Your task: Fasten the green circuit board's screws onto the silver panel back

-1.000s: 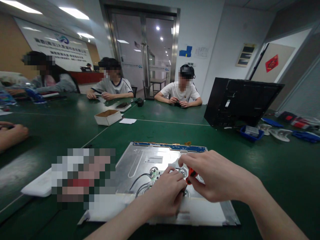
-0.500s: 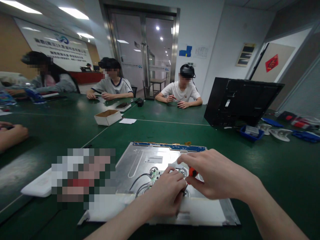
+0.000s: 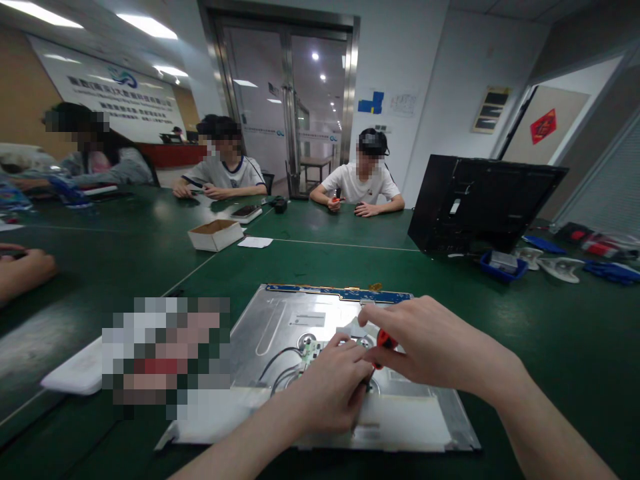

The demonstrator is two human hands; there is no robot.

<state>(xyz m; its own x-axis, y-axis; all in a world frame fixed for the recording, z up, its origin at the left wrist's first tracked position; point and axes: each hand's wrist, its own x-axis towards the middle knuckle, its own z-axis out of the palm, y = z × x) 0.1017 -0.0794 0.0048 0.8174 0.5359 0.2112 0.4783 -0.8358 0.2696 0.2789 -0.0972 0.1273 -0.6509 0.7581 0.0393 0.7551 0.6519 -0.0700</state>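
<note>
A silver display panel [image 3: 280, 313] lies flat on the table, back side up, with a blue circuit strip [image 3: 340, 291] along its far edge. My right hand [image 3: 425, 340] is closed around the red-orange handle of a screwdriver [image 3: 386, 340] over the panel's middle. Its tip is hidden behind my fingers. My left hand [image 3: 337, 380] rests on the panel beside the screwdriver, fingers curled in; what they grip, if anything, is hidden. Left of that hand show a small green circuit board [image 3: 313, 350] and black cables [image 3: 277, 360].
A dark monitor [image 3: 485, 200] stands at the right behind a blue tray [image 3: 504, 265]. A white box [image 3: 216, 235] sits farther back, left of centre. A white object [image 3: 75, 370], partly blurred out, lies left of the panel. Another person's hand [image 3: 30, 267] is at the left edge.
My right fingers have shifted slightly around the screwdriver handle, and the handle has turned a little. My left hand and the panel stay put.
</note>
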